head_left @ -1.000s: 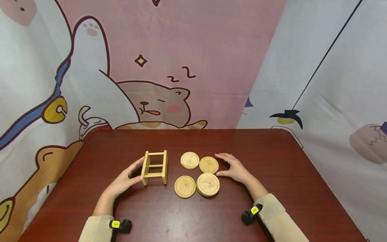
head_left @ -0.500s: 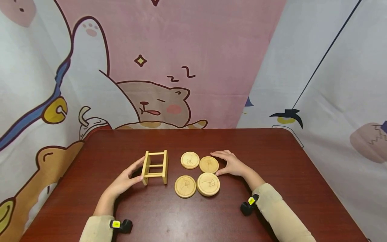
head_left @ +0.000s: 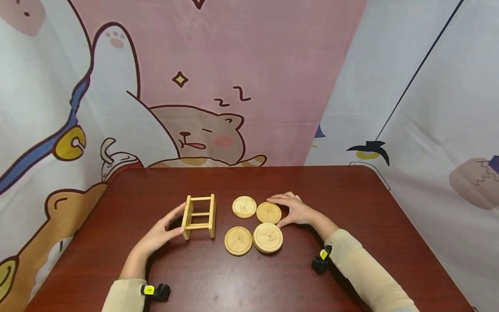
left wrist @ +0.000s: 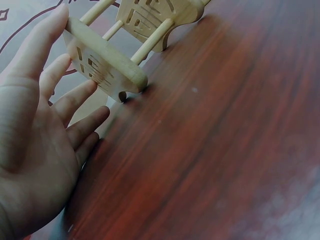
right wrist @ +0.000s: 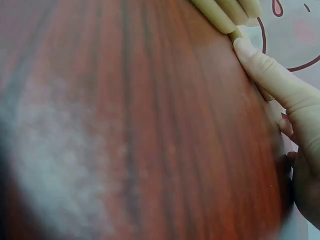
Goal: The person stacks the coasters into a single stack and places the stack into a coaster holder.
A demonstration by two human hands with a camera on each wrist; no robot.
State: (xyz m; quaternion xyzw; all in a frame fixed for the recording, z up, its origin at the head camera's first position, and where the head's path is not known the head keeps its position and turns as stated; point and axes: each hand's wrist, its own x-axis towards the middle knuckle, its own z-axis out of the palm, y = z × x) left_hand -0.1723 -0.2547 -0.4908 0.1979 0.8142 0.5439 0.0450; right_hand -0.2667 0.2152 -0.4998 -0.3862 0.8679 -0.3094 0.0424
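Note:
A small pale wooden rack point(head_left: 200, 216), two slotted side panels joined by rods, stands on the table left of the coasters. My left hand point(left wrist: 42, 125) touches its left panel, thumb at the near edge and relaxed, spread fingers along the outer face. Right of the rack lie round wooden coasters with leaf drawings. With thumb and forefinger round its rim, my right hand point(head_left: 298, 211) holds the far right coaster point(head_left: 268, 212). Around it are the far left coaster point(head_left: 244, 207), near left coaster point(head_left: 238, 241) and a thicker-looking near right one point(head_left: 267, 238).
The dark red-brown table point(head_left: 210, 281) has a glossy top. Behind it hangs a cloth point(head_left: 273, 86) printed with cartoon animals. Black wrist cameras sit at the left sleeve point(head_left: 124, 294) and right sleeve point(head_left: 362, 260).
My right hand has moved left and slightly away from me, its forefinger and thumb drawing in round the far right coaster. The left hand, rack and coasters have stayed put.

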